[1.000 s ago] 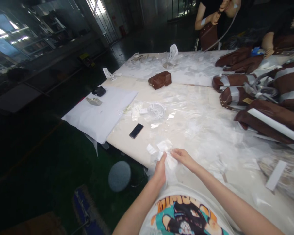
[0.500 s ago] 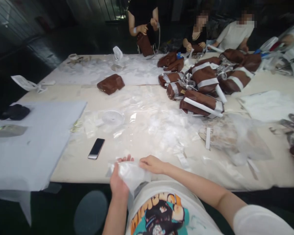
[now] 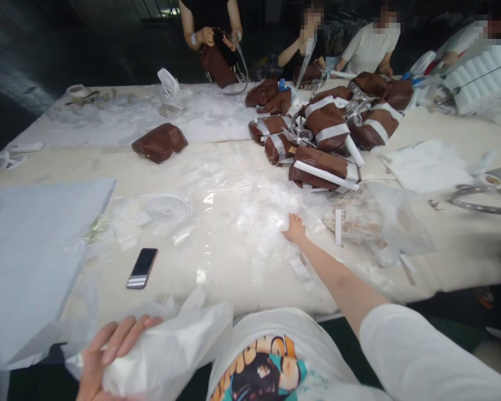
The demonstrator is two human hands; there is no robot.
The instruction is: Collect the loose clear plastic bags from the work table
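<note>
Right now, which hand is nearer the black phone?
Left. The left hand holds white plastic below the phone; the right hand rests far to its right.

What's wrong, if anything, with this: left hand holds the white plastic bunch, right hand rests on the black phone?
The right hand isn't on the phone. The head view shows it on the clear plastic film, with the black phone lying apart from it. The left hand does hold the white plastic bunch.
</note>
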